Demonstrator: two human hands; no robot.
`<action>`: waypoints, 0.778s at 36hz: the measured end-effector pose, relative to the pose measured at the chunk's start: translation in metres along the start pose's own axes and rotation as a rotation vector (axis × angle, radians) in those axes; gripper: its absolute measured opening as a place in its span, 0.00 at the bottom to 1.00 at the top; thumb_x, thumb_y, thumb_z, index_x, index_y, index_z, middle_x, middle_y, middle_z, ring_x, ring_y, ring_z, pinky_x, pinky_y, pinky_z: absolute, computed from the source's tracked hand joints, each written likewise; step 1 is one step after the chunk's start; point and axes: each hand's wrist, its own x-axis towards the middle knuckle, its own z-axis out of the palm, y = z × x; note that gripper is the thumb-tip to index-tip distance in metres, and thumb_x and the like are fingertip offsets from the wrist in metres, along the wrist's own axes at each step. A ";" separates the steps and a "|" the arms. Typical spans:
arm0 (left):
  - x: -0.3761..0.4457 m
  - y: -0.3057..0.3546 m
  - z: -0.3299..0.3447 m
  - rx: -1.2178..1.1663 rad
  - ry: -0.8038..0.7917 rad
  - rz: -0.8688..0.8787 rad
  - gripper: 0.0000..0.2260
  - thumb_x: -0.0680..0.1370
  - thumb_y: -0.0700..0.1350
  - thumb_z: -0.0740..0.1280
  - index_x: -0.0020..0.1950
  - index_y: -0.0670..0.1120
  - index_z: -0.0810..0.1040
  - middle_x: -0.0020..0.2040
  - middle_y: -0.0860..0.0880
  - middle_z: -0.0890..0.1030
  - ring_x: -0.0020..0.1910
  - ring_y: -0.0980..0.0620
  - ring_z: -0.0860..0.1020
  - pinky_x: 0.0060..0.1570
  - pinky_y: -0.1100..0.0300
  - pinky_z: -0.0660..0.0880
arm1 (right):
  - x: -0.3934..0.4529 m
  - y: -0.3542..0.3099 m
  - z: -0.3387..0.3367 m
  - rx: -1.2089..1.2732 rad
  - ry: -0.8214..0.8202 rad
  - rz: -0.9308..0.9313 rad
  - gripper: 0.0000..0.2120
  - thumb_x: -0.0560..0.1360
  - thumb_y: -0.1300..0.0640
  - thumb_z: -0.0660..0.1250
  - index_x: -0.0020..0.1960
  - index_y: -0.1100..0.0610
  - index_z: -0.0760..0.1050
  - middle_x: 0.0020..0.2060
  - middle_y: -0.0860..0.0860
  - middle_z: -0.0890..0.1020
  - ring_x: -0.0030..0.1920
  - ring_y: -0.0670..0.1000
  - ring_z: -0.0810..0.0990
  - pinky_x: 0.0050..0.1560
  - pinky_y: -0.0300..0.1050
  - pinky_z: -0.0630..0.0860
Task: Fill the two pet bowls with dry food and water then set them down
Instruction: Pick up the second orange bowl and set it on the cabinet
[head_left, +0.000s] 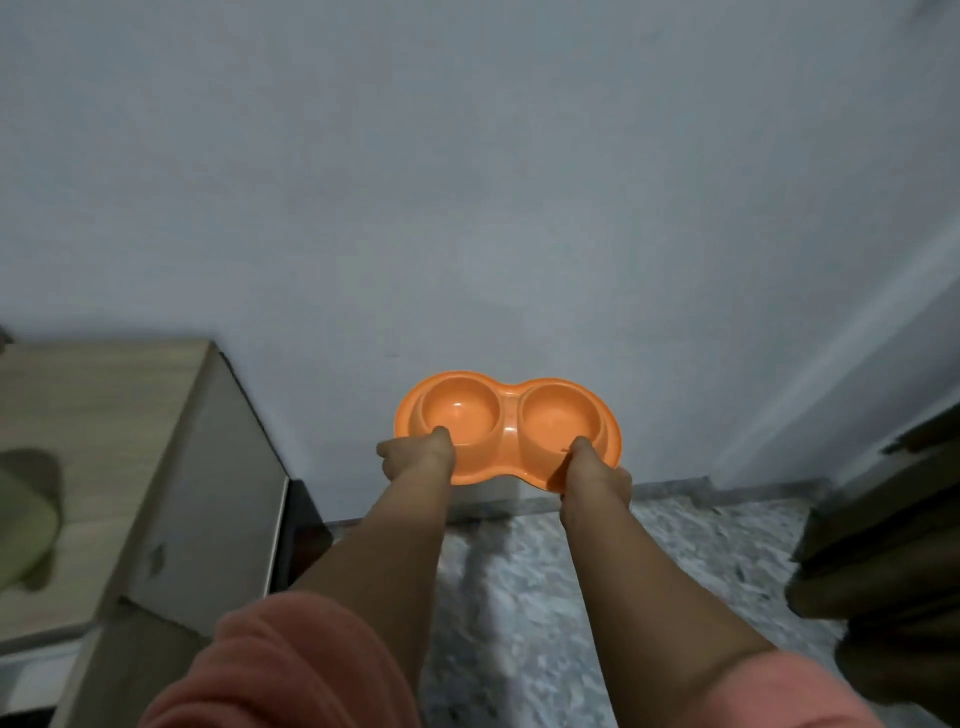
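While both hands, left (418, 457) and right (595, 470), grip near rim of empty orange double pet bowl (506, 423), tilt risks slip.

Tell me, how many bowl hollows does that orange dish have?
2. The left hollow sits by the left hand; the right hollow sits by the right hand. Both look empty; none seems hidden.

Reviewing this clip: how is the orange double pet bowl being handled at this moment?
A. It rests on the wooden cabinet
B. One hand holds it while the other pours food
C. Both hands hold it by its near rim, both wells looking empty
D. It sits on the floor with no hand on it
C: the left hand and right hand each grip the near rim of the orange double bowl, which is held up in front of the wall, and no food or water shows in either well.
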 end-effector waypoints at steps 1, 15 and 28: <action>-0.014 0.007 -0.011 -0.002 -0.001 0.017 0.27 0.76 0.44 0.68 0.69 0.37 0.61 0.67 0.35 0.72 0.62 0.35 0.74 0.57 0.48 0.73 | -0.014 -0.005 -0.005 0.003 -0.004 -0.022 0.32 0.66 0.47 0.68 0.69 0.54 0.67 0.63 0.58 0.72 0.52 0.63 0.78 0.45 0.53 0.76; -0.126 -0.012 -0.166 -0.187 0.131 0.131 0.26 0.77 0.44 0.68 0.70 0.37 0.62 0.67 0.36 0.72 0.62 0.36 0.75 0.53 0.49 0.73 | -0.172 0.018 -0.046 -0.029 -0.203 -0.181 0.32 0.69 0.46 0.68 0.70 0.55 0.66 0.64 0.58 0.72 0.56 0.63 0.76 0.49 0.54 0.74; -0.118 -0.065 -0.354 -0.297 0.312 0.123 0.26 0.74 0.44 0.70 0.68 0.36 0.65 0.67 0.35 0.73 0.63 0.35 0.74 0.60 0.47 0.74 | -0.323 0.127 -0.010 -0.139 -0.375 -0.174 0.32 0.70 0.46 0.68 0.70 0.57 0.65 0.65 0.59 0.71 0.55 0.64 0.75 0.44 0.53 0.70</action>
